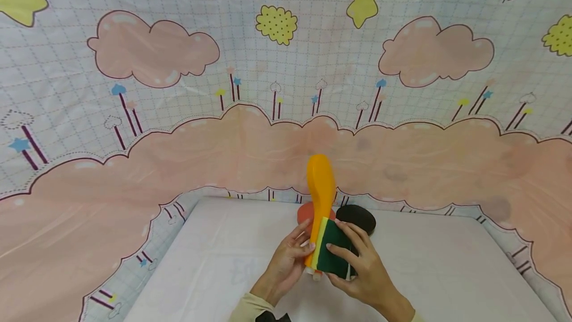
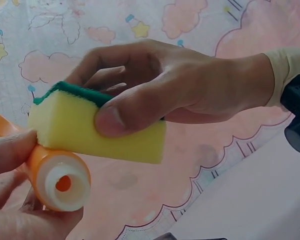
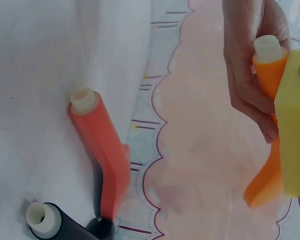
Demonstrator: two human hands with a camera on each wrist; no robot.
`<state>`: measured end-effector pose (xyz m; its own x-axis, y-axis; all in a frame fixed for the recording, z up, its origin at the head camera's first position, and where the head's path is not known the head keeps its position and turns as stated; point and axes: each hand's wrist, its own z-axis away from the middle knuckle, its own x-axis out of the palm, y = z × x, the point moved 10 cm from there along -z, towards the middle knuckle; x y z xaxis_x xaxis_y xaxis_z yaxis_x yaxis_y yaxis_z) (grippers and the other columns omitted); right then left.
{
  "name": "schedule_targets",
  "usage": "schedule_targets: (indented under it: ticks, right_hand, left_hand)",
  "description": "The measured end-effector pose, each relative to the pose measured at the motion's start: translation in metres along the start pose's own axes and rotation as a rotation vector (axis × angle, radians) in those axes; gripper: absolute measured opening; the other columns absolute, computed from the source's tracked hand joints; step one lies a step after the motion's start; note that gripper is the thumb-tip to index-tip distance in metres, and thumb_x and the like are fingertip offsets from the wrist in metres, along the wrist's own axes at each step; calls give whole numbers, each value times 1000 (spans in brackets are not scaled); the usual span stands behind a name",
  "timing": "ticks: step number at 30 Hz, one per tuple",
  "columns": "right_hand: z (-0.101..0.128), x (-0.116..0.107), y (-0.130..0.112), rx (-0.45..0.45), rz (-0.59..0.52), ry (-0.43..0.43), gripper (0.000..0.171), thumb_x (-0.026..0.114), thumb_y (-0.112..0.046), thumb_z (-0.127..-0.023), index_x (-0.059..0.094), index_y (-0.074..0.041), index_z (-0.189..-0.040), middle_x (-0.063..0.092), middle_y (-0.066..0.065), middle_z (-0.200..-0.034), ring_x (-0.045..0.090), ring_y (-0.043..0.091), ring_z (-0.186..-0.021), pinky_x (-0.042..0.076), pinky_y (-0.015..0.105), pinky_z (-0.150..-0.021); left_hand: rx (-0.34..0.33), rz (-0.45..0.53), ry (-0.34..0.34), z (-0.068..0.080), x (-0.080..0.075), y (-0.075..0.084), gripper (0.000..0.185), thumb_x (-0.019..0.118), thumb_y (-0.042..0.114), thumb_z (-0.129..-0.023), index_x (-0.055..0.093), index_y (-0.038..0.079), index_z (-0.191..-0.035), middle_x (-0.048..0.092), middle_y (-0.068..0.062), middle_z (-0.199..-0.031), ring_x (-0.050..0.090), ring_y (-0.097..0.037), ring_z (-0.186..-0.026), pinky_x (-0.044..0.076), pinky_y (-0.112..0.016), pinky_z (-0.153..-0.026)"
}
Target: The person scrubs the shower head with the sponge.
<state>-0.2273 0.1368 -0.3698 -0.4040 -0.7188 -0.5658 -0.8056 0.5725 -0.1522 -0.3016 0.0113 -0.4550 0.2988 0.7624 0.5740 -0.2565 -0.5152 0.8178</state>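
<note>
My left hand (image 1: 283, 265) holds an orange handheld shower head (image 1: 321, 178) by its handle, with the rounded head pointing up and away. A white hollow connector (image 2: 72, 187) forms the handle's near end, facing the left wrist camera. In my right hand (image 1: 373, 275) is a yellow sponge (image 3: 295, 140) with a dark green scouring side (image 1: 332, 250), gripped between thumb and fingers. The sponge's yellow side lies against the orange handle, close to the left fingers.
Behind the hands, a red shower head (image 3: 107, 150) and a black shower head (image 3: 72, 225) lie side by side on the white table (image 1: 201, 262). A patterned cloth (image 1: 268, 148) with pink clouds and stars hangs beyond the table's far edge.
</note>
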Motion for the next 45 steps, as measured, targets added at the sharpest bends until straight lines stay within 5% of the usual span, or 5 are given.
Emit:
schedule_targets:
  ticks: [7, 14, 21, 45]
  right_hand:
    - [-1, -2, -2, -12, -3, -9, 41, 60, -56, -90, 69, -26, -116, 49, 16, -146, 40, 26, -133, 24, 13, -114]
    - [-11, -10, -1, -89, -24, 35, 39, 65, -50, -88, 70, -21, -114, 52, 21, -141, 43, 30, -129, 28, 16, -114]
    - [-17, -16, 13, -52, -23, 34, 41, 62, -52, -89, 70, -19, -113, 51, 21, -142, 43, 31, -130, 27, 14, -114]
    - [0, 2, -6, -10, -9, -4, 41, 64, -54, -89, 69, -25, -117, 49, 16, -146, 40, 25, -133, 26, 13, -113]
  left_hand:
    - [-17, -20, -70, 0, 6, 2, 56, 56, -9, -92, 44, 1, -146, 48, -12, -139, 56, -21, -121, 48, -33, -103]
    - [-41, -22, -89, 2, 6, 0, 57, 56, -8, -92, 44, 3, -146, 51, -12, -139, 58, -21, -120, 49, -32, -102]
    - [-55, -17, -129, 4, 10, -4, 57, 52, -9, -93, 39, -2, -148, 57, -10, -137, 58, -19, -119, 48, -27, -102]
    - [-56, 5, -39, 2, 3, -6, 53, 57, 10, -98, 43, 13, -149, 41, -10, -154, 53, -21, -129, 44, -33, -107]
